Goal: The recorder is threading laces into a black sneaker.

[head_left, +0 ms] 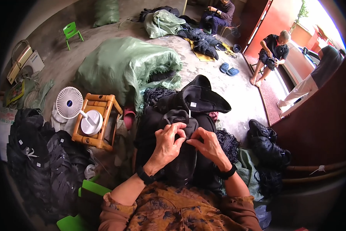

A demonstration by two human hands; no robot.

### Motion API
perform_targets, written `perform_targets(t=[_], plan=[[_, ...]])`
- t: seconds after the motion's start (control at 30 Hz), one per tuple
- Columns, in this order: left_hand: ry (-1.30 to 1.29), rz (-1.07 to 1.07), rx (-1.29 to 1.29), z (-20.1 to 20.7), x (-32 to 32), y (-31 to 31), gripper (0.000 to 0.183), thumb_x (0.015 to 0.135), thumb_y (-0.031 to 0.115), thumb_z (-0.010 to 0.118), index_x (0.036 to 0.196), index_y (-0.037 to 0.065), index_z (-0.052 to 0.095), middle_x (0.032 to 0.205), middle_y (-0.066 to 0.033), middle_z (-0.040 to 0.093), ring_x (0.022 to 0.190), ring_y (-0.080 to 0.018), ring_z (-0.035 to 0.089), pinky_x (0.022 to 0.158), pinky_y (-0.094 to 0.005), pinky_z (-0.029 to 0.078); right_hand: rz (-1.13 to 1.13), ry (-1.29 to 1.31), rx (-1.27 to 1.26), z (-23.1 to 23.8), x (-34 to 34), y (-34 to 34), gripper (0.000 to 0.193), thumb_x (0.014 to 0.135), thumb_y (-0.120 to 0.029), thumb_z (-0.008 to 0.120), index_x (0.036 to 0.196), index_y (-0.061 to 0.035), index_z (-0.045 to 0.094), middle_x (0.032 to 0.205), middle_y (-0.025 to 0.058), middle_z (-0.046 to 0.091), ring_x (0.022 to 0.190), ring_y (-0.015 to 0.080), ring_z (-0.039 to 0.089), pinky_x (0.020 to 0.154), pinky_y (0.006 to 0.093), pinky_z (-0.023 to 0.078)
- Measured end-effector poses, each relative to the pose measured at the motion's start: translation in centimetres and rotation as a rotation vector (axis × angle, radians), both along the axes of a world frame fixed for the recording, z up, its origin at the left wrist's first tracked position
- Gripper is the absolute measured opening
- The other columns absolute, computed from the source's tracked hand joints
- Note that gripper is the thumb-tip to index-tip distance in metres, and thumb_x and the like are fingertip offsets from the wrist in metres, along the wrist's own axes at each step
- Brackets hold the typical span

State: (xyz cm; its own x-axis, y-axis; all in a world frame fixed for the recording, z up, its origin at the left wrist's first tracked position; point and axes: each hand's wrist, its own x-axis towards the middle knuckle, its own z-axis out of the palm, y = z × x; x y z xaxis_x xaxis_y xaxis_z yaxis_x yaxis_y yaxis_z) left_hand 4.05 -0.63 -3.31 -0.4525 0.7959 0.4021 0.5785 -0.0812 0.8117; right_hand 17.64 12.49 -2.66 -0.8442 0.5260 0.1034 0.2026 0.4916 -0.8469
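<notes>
A black fabric shoe upper [186,154] lies on my lap, on top of a pile of black uppers [196,100] with small white tags. My left hand [168,143] pinches the fabric near its top edge, fingers curled over it. My right hand [209,145] grips the same piece from the right, thumb and fingers closed on the edge. Both hands meet at the middle of the piece. A black band sits on each wrist.
A white fan [70,102] leans on a small wooden stool [100,119] at left. Stacks of black pieces [42,161] lie at lower left, black shoes [267,144] at right. A big green sack [123,65] sits ahead. Three people [273,52] are by the doorway.
</notes>
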Motion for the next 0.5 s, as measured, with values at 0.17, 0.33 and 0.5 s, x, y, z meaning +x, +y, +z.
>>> perform_targets(t=[0.17, 0.33, 0.5], plan=[[0.186, 0.075, 0.099, -0.5, 0.5, -0.7, 0.046, 0.078, -0.006, 0.062, 0.122, 0.004, 0.052, 0.107, -0.0073, 0.062, 0.113, -0.0276, 0.055, 0.098, -0.0394, 0.041, -0.011, 0.055, 0.399, 0.1, 1.2, 0.4, 0.018, 0.079, -0.012, 0.077, 0.079, -0.0034, 0.060, 0.068, 0.0108, 0.063, 0.058, 0.0177, 0.062, 0.055, 0.0300, 0.048], [0.014, 0.118, 0.181, -2.0, -1.4, -2.8, 0.045, 0.089, -0.007, 0.051, 0.132, -0.001, 0.044, 0.129, -0.0171, 0.053, 0.119, -0.0311, 0.054, 0.097, -0.0366, 0.046, -0.856, 0.167, 0.556, 1.2, 13.7, 10.1, 0.026, 0.087, -0.020, 0.066, 0.075, 0.0018, 0.057, 0.064, 0.0086, 0.053, 0.053, 0.0154, 0.052, 0.051, 0.0314, 0.043], [0.024, 0.110, 0.167, -2.9, -1.9, -2.8, 0.046, 0.085, -0.002, 0.062, 0.128, 0.000, 0.047, 0.125, -0.0195, 0.054, 0.116, -0.0372, 0.055, 0.098, -0.0392, 0.047, -1.557, -0.303, 0.378, -5.2, 30.1, 17.1, 0.031, 0.087, -0.029, 0.069, 0.077, -0.0014, 0.061, 0.054, 0.0037, 0.057, 0.046, 0.0099, 0.054, 0.046, 0.0248, 0.044]])
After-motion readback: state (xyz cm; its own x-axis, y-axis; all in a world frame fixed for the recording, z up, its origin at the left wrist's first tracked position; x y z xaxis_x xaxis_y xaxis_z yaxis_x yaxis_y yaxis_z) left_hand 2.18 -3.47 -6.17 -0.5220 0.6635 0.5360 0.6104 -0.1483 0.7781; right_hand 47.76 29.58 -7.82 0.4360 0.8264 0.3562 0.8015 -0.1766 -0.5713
